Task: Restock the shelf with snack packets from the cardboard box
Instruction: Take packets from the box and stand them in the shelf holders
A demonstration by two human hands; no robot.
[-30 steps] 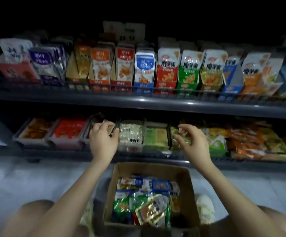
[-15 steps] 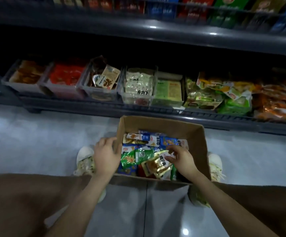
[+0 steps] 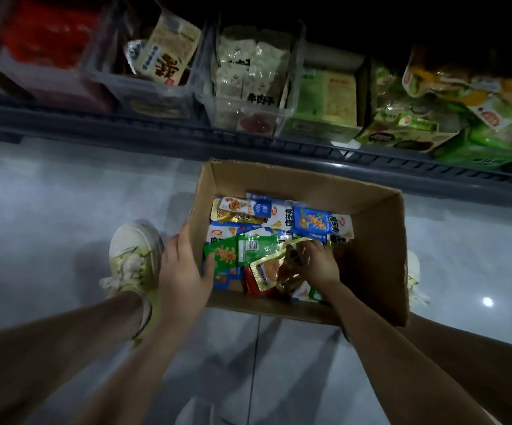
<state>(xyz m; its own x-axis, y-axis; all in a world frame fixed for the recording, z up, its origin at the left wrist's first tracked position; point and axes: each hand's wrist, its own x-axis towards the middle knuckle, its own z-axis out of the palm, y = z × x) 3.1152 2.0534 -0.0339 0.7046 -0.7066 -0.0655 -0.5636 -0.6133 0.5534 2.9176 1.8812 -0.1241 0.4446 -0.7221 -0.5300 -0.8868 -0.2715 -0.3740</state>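
cardboard box sits on the floor just below the shelf, between two pale shoes, holding a heap of snack packets. left hand clasps the box's left wall, thumb inside against a green packet, fingers outside. right hand is down in the box, fingers curled onto a gold packet atop the heap. clear bins line the shelf.

One cardboard box, two shoes.

1 head-worn view, steeply downward, close over cardboard box.
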